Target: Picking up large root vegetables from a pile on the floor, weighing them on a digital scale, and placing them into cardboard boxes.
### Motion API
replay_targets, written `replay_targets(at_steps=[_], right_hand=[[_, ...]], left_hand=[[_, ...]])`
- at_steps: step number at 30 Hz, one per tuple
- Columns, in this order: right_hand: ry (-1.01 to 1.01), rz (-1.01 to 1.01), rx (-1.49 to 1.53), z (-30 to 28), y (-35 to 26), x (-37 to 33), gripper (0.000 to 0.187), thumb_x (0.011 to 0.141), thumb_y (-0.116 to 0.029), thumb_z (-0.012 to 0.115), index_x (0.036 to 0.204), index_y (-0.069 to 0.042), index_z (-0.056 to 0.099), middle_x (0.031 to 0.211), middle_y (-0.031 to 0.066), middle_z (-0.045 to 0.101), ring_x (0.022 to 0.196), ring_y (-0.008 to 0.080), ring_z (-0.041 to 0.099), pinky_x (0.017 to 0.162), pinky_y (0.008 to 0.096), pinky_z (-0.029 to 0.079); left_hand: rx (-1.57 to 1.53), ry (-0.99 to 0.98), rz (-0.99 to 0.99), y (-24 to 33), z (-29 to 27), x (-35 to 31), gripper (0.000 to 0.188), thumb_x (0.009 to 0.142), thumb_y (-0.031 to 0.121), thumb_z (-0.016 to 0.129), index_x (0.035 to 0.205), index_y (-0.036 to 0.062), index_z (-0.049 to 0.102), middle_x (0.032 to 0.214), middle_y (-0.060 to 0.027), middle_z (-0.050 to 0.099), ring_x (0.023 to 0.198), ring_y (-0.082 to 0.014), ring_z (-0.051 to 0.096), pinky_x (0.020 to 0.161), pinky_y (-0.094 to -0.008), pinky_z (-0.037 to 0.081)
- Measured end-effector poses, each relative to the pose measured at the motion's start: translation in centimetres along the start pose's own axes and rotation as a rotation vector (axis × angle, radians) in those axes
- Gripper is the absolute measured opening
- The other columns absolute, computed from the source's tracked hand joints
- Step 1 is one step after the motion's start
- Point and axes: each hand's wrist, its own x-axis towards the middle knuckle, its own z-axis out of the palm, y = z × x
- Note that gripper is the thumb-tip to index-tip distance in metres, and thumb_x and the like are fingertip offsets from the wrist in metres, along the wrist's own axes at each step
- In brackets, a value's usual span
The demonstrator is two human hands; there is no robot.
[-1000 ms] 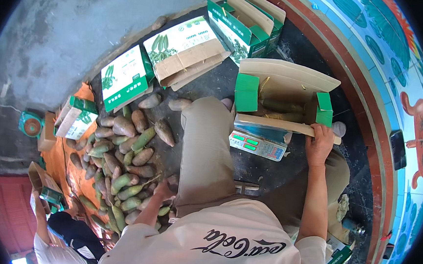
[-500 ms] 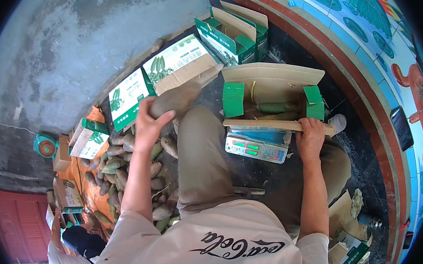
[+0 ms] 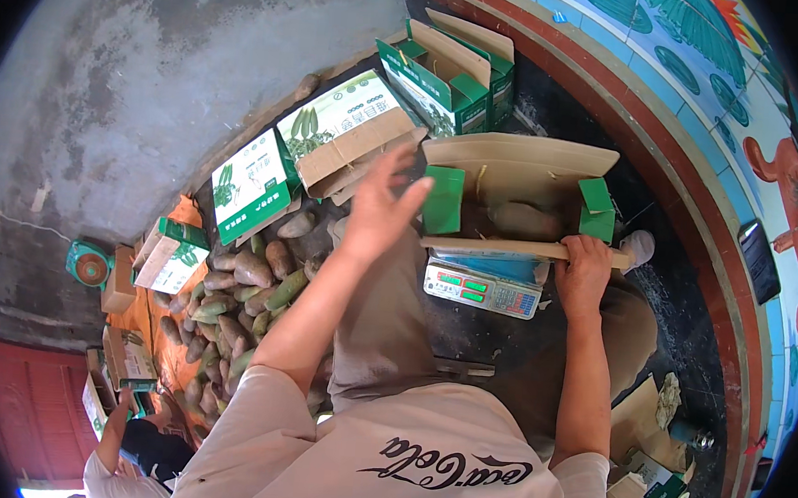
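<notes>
One brown tuber (image 3: 525, 219) lies inside our open carton's (image 3: 542, 159) front edge; our left hand (image 3: 381, 211), spread wide and empty, hovers by the carton's left edge; our right hand (image 3: 586, 269) grips the front flap (image 3: 492, 246). We judge the tuber heavy, firm, best gripped round its middle.

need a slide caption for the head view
Open carton, right hand holding its near flap; empty left hand spread nearby, root vegetables heaped to the left.
</notes>
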Motion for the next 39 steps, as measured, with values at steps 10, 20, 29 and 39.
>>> replay_targets(at_steps=[10, 20, 29, 39], right_hand=[[0.011, 0.002, -0.021, 0.1, -0.5, 0.4, 0.026, 0.062, -0.001, 0.067, 0.086, -0.007, 0.06, 0.085, 0.009, 0.06, 0.086, 0.0301, 0.055, 0.077, 0.0403, 0.04], [-0.015, 0.003, -0.051, 0.3, -0.4, 0.1, 0.029, 0.061, 0.0, 0.068, 0.089, -0.007, 0.06, 0.089, 0.0087, 0.061, 0.091, 0.0299, 0.056, 0.081, 0.0409, 0.04], [0.0, -0.034, -0.069, 0.4, -0.7, 0.1, 0.031, 0.06, 0.002, 0.067, 0.089, -0.008, 0.06, 0.088, 0.0077, 0.061, 0.091, 0.0292, 0.057, 0.083, 0.04, 0.041], [-0.012, -0.025, -0.112, 0.7, -0.4, -0.1, 0.031, 0.062, 0.003, 0.064, 0.09, -0.009, 0.058, 0.089, 0.008, 0.061, 0.089, 0.031, 0.057, 0.077, 0.0407, 0.041]], left_hand=[[0.442, 0.195, -0.262, -13.8, -10.6, -11.8, 0.028, 0.079, 0.012, 0.064, 0.105, 0.0028, 0.062, 0.1, -0.0172, 0.063, 0.093, -0.0301, 0.062, 0.079, -0.0358, 0.05], [0.628, -0.196, -0.83, -22.0, -9.4, -25.5, 0.033, 0.075, 0.027, 0.066, 0.103, 0.0107, 0.066, 0.105, -0.0151, 0.064, 0.098, -0.0313, 0.061, 0.086, -0.0415, 0.048], [0.728, -0.61, -1.204, -24.8, -8.5, -34.4, 0.043, 0.078, 0.035, 0.061, 0.115, 0.0138, 0.062, 0.113, -0.0157, 0.062, 0.107, -0.0306, 0.059, 0.091, -0.0405, 0.046], [0.798, -0.789, -1.214, -24.7, -8.2, -39.9, 0.053, 0.077, 0.027, 0.064, 0.127, 0.0161, 0.053, 0.13, -0.0104, 0.053, 0.122, -0.0306, 0.049, 0.099, -0.0455, 0.041]])
